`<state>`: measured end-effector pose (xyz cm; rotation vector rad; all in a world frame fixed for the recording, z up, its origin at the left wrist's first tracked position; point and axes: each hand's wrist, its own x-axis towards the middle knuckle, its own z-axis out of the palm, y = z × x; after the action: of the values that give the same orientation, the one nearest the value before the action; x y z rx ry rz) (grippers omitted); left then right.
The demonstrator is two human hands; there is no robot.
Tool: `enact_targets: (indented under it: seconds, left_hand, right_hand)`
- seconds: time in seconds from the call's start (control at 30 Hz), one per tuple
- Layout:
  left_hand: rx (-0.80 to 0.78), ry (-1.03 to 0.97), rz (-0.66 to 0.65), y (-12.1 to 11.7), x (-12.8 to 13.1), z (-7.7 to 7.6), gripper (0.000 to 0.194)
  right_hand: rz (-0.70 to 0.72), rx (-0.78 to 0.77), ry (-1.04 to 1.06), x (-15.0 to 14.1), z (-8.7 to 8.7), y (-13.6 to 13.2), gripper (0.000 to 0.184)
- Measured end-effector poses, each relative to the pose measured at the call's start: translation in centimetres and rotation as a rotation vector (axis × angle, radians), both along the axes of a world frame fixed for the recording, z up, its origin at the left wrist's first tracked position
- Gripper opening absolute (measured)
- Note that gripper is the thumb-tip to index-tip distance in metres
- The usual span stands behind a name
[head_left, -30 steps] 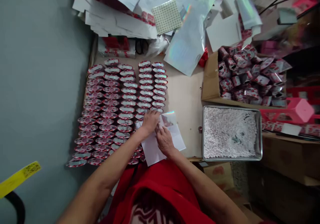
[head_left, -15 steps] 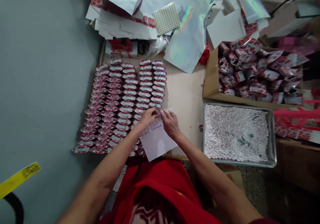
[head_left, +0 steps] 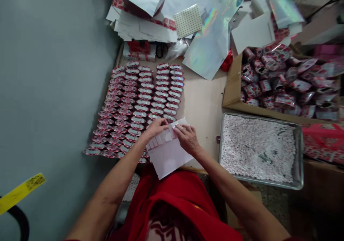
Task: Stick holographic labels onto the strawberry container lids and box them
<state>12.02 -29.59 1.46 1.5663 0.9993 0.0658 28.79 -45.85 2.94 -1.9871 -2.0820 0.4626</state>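
A white sheet of labels point(head_left: 172, 159) lies slanted at the front of the table, a row of small pale rectangles across its upper part. My left hand point(head_left: 158, 127) is closed at the sheet's upper left edge, thumb and fingertips pinched together. On the sheet's upper right, my right hand point(head_left: 187, 137) has its fingers bent and pressed together on a small shiny clear label point(head_left: 175, 125). Left of the sheet stand packed rows of red-and-white printed packets point(head_left: 141, 108), their narrow oval ends facing up. My left forearm passes over the nearest ones.
A metal tray point(head_left: 301, 155) of small pale pieces sits at the right. Behind it stands a cardboard box point(head_left: 233, 87) full of printed packets. Holographic film point(head_left: 208, 51), stacked printed sheets point(head_left: 145, 29) and a dotted sticker sheet point(head_left: 188, 20) lie at the back.
My right hand has moved up from the sheet's middle to its upper right part. More of the row of labels shows now. The whole view has shifted, with the packets appearing further right.
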Motion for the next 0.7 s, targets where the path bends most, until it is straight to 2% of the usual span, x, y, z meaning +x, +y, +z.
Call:
enact_targets:
  seconds: [0.13, 0.23, 0.3, 0.37, 0.43, 0.53, 0.6, 0.63, 0.7]
  left_hand:
    - [0.111, 0.106, -0.034, -0.2, 0.3, 0.8, 0.006]
    - [0.204, 0.196, -0.021, -0.5, 0.4, 1.0, 0.003]
    - [0.259, 0.245, -0.01, -0.6, 0.7, 0.9, 0.003]
    - [0.3, 0.275, -0.004, -0.5, 1.0, 0.7, 0.004]
    - [0.329, 0.269, 0.007, -0.1, 1.3, 0.5, 0.004]
    - [0.363, 0.135, 0.104, 0.8, 0.9, 0.3, 0.005]
    - [0.261, -0.003, 0.266, 1.8, -0.1, 0.3, 0.009]
    - [0.133, -0.087, 0.361, 2.3, -0.8, 0.4, 0.018]
    - [-0.226, -0.28, 0.519, 3.3, -2.4, 0.6, 0.044]
  right_hand:
    - [0.021, 0.007, -0.019, 0.4, 1.6, 0.9, 0.029]
    - [0.013, -0.065, -0.01, 0.2, 2.4, 1.4, 0.026]
    - [-0.045, -0.115, 0.063, -0.2, 3.2, 1.5, 0.023]
    - [-0.18, -0.17, 0.222, -0.7, 4.5, 1.5, 0.016]
    - [-0.391, -0.236, 0.474, -1.2, 6.4, 1.9, 0.012]
    - [-0.664, -0.311, 0.968, -2.0, 9.3, 4.2, 0.032]
    - [-0.73, -0.325, 1.232, -2.6, 10.4, 6.9, 0.044]
    - [-0.742, -0.329, 1.312, -2.9, 10.5, 8.4, 0.048]
    - [-0.756, -0.341, 1.379, -3.7, 10.2, 11.4, 0.05]
